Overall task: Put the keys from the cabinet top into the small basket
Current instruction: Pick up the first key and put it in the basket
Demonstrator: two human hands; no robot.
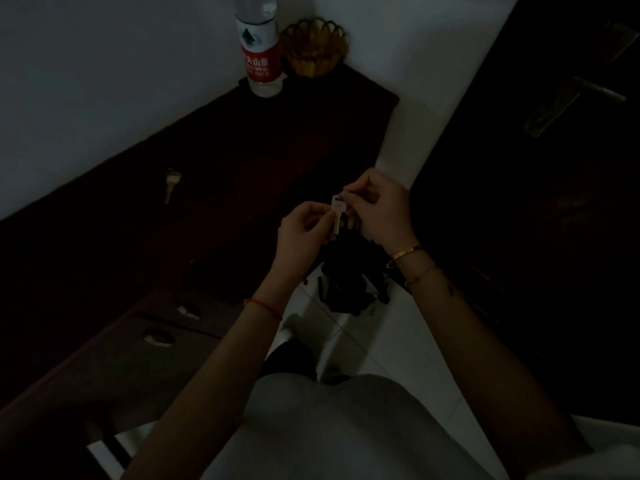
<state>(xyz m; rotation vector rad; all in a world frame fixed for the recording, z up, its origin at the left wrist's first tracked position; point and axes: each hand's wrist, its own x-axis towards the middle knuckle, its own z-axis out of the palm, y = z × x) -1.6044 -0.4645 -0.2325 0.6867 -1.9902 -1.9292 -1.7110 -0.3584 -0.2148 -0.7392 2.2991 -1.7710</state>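
Right now both hands meet in front of the chest, just off the near edge of the dark cabinet (242, 161), and a pale key (337, 212) hangs between them. The left hand (304, 233) pinches it low on the left side, fingers curled in close; the right hand (381, 211) is closed on something at the key's head, seemingly a ring or a second key, though the dim light hides which. The key's long axis runs nearly straight up and down, head uppermost, blade pointing toward the floor. It looks flat, thin and silvery, the brightest small thing in a very dark scene. The relation that matters for the coming move is where the basket (314, 46) stands: it sits at the far end of the cabinet top, tucked into the corner of the walls, up and slightly left of the hands and well apart from them. A water bottle (259, 46) stands just beside it on the left, perhaps touching. The two hands are almost equally placed; my judgement is that the right has the clearer line, since the bottle guards the left side. A second key (170, 185) lies flat on the cabinet top, well to the left of the hands, its long axis running roughly toward and away from the wall; the left hand is the nearer one to it. The basket is amber, with an open, looped rim.
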